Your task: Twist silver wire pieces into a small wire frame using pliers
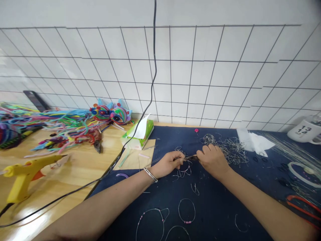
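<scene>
Both hands work over a dark blue cloth (215, 214). My left hand (168, 164), with a silver bangle at the wrist, is closed in a pinch on a small bent wire piece (183, 170). My right hand (213, 159) is closed round a dark slim tool (192, 157) whose tip meets that wire. A tangled heap of thin wire (230, 149) lies just behind the right hand. Several wire loops with pink beads (187, 211) lie on the cloth nearer to me.
A yellow glue gun (25, 172) stands on the wooden table at left, its black cable (107, 172) crossing toward the wall. Colourful pipe cleaners (62, 129), pliers (98, 145), a green tissue pack (140, 134), a white mug (304, 130), white paper (253, 140) and tape rolls (303, 170) surround the cloth.
</scene>
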A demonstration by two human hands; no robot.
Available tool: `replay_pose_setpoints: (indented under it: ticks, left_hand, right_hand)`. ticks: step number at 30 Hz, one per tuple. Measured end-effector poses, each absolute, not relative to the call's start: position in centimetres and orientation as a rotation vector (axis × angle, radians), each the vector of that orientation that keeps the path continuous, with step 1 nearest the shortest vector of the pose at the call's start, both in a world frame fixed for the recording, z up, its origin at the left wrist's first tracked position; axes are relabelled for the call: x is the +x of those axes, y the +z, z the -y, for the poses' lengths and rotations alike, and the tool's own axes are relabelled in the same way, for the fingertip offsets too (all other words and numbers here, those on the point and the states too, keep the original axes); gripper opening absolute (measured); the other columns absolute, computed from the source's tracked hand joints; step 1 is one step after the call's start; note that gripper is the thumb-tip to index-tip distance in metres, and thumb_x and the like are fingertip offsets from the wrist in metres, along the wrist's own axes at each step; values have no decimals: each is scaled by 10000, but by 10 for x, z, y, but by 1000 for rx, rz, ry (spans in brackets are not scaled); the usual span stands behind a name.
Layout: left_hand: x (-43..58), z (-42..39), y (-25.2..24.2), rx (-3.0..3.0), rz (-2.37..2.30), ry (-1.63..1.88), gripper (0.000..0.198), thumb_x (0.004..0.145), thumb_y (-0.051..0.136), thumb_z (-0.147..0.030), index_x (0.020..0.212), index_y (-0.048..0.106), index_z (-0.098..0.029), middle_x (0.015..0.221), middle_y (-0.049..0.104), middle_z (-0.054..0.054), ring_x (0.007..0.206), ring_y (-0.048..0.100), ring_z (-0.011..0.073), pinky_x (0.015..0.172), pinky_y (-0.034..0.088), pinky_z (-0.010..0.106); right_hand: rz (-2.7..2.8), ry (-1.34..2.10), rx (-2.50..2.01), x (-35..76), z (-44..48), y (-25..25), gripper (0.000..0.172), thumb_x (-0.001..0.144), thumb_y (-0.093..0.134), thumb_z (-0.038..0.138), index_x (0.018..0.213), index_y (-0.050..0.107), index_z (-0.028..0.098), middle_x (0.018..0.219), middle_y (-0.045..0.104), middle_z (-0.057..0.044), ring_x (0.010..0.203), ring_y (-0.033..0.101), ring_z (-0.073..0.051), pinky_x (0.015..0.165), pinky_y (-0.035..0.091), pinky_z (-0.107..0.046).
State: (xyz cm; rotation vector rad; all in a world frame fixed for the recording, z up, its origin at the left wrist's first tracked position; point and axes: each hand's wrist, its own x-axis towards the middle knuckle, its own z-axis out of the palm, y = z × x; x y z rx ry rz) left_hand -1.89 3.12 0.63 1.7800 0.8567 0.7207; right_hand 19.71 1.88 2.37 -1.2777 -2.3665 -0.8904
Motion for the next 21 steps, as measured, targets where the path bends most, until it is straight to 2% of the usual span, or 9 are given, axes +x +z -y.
replay_pose_setpoints:
  ticks: [21]
  left_hand:
    - [-16,-34,1,1789,-853,732,175,821,413,-285,799,513,-143,627,456,-23,557,425,75,566,359,205]
  right_hand:
    - [2416,-1114,-1226,194,-12,40,140,787,410,121,728,514,195,659,420,-27,675,304,-157,662,196,-333]
